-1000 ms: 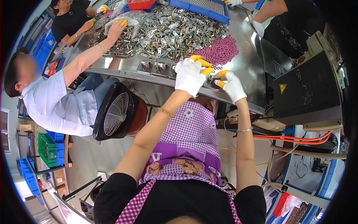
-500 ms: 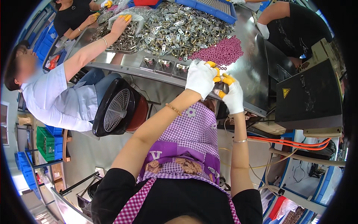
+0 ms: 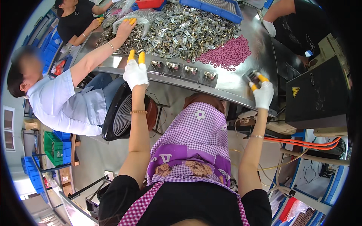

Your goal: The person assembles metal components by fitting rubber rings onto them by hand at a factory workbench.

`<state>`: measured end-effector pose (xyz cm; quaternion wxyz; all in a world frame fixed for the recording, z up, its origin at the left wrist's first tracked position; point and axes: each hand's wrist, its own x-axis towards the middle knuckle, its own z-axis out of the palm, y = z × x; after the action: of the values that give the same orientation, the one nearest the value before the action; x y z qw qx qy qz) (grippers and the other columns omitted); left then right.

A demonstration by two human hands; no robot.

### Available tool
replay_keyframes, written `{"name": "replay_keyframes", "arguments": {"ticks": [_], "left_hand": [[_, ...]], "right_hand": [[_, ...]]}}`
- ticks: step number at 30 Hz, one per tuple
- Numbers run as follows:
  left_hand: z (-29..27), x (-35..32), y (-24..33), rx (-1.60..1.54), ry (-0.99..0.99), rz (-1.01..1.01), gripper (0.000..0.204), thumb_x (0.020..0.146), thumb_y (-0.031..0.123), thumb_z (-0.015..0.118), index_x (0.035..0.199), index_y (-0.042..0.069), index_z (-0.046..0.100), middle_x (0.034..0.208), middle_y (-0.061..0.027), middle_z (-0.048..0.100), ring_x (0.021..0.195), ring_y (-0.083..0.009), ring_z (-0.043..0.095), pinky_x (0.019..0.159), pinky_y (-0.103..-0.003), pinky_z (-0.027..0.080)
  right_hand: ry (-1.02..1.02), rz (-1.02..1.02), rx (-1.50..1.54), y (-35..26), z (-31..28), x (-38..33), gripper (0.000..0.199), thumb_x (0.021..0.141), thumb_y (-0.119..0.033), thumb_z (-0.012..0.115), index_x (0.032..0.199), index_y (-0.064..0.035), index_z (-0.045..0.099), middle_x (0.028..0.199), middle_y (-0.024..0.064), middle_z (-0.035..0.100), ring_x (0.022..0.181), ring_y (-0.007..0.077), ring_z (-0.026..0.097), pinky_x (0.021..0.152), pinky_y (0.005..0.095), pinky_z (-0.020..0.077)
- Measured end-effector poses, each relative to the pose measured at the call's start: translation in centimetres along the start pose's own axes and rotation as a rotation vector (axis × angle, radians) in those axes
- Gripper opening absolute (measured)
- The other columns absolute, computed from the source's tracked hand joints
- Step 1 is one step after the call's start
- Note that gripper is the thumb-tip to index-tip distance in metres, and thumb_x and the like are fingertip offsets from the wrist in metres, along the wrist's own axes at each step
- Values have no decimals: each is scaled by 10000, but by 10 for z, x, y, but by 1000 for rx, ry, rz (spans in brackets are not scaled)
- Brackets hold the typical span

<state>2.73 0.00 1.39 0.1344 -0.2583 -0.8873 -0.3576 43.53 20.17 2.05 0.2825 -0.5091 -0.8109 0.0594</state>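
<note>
My left hand, in a white glove with yellow fingertips, reaches over the front edge of the steel table, left of a row of several dark square pieces with metal fittings on top. Two of its fingers point apart toward the pile of small metal parts; I see nothing in it. At the table's right, my right hand, gloved the same way, has its yellow fingertips on a dark square piece, blurred by motion. Purple rings lie heaped between the metal pile and my right hand.
A co-worker's arm reaches into a plastic bag at the left. A blue tray stands behind the pile. A black machine box is close on the right, and a black-backed chair at the left.
My hands have parted: the left swung left toward the metal pile, the right moved right with the dark piece. One more square piece now shows in the row, where my left hand was.
</note>
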Motion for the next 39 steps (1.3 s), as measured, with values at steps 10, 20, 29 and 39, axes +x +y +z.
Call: {"name": "replay_keyframes", "arguments": {"ticks": [10, 20, 29, 39], "left_hand": [[32, -19, -6, -4, -141, -51, 408, 953, 415, 415, 1208, 157, 602, 972, -135, 692, 796, -360, 658, 711, -434, 499], [46, -49, 20, -207, -289, 70, 327, 901, 366, 506, 1096, 151, 656, 909, -136, 689, 771, -347, 649, 706, -428, 495], [48, -10, 28, 66, -160, 266, 227, 758, 296, 661, 943, 172, 706, 912, -91, 670, 749, -309, 614, 687, -428, 478], [27, 6, 47, 99, -291, 209, 161, 784, 263, 670, 865, 124, 683, 861, -87, 679, 739, -285, 634, 691, -395, 494]], "right_hand": [[129, 332, -317, 26, 25, 59, 394, 808, -278, 711, 1171, -140, 645, 1018, 73, 655, 822, 270, 661, 756, 369, 532], [116, 365, -251, 12, 26, 63, 398, 843, -263, 677, 1218, -146, 612, 1058, 66, 640, 854, 261, 661, 782, 363, 529], [150, 322, -261, 19, 29, 59, 389, 831, -287, 644, 1182, -126, 602, 1067, 106, 634, 902, 306, 639, 811, 388, 509], [174, 259, -237, 19, 27, 60, 380, 833, -264, 668, 1154, -69, 609, 1045, 107, 629, 884, 289, 638, 803, 371, 512]]}}
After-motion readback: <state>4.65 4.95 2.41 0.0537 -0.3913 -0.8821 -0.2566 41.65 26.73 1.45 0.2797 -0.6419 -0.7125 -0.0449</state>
